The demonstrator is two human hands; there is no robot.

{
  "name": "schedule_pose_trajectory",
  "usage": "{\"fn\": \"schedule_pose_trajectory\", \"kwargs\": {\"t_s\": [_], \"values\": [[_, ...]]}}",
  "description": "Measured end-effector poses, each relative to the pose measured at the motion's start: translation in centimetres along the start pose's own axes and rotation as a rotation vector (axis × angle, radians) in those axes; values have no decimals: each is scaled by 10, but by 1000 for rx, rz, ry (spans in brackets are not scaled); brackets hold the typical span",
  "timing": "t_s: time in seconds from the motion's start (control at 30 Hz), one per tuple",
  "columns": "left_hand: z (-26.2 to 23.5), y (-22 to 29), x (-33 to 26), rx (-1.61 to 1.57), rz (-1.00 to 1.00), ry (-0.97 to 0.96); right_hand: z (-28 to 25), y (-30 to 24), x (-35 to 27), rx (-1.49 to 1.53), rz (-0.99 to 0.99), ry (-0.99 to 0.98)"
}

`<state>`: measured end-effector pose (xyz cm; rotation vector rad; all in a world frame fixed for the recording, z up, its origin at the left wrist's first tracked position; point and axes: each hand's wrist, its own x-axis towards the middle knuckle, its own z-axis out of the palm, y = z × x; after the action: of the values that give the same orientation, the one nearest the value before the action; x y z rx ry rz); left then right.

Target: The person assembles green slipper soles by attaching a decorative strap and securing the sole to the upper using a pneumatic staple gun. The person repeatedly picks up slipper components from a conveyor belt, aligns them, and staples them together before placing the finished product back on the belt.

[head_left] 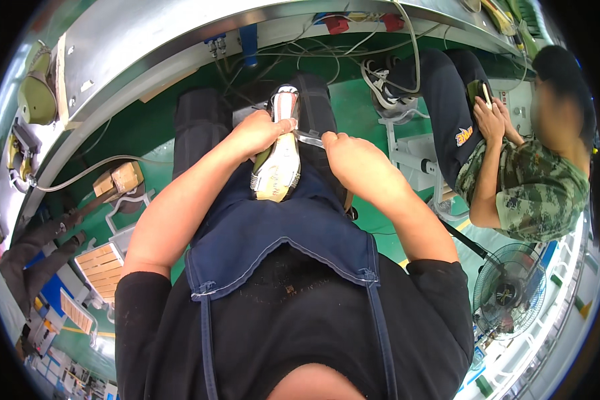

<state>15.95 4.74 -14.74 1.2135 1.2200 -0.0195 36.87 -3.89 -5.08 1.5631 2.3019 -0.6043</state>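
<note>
Shoe [277, 167] lies sole-up on the person's lap, over a blue apron [280, 233], toe end toward the body, heel end pointing away toward the knees.

Far left: workbench [113, 47] edge with an olive shoe upper [37, 93] lying on it. Below it on the green floor [147, 127], wooden blocks [118, 179] and a slatted wooden crate [101, 263]; what the crate holds cannot be made out.

Left hand [260, 133] is curled closed around the shoe near its heel, fingers wrapped over the sole edge.

Right hand [353, 157] is closed in a fist just beside the shoe, gripping a thin metal tool [309, 138] whose tip touches the shoe's side.

Right: a seated co-worker [533, 180] in a camouflage shirt holds a phone [487, 95] in both hands. Lower right: a floor fan [510, 290].
</note>
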Motion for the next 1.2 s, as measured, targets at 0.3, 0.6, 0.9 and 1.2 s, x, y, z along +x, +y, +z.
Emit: {"fn": "schedule_pose_trajectory", "kwargs": {"t_s": [0.3, 0.6, 0.9, 1.2], "values": [[-6, -5, 1, 79, 8, -25, 7, 1, 5, 431, 23, 88], [-8, -12, 3, 50, 37, -69, 51, -2, 42, 580, 31, 256], [-10, -24, -3, -36, 87, -138, 72, -16, 34, 456, -33, 279], [0, -51, -22, -16, 136, 24, 55, -20, 32, 499, -100, 387]]}}
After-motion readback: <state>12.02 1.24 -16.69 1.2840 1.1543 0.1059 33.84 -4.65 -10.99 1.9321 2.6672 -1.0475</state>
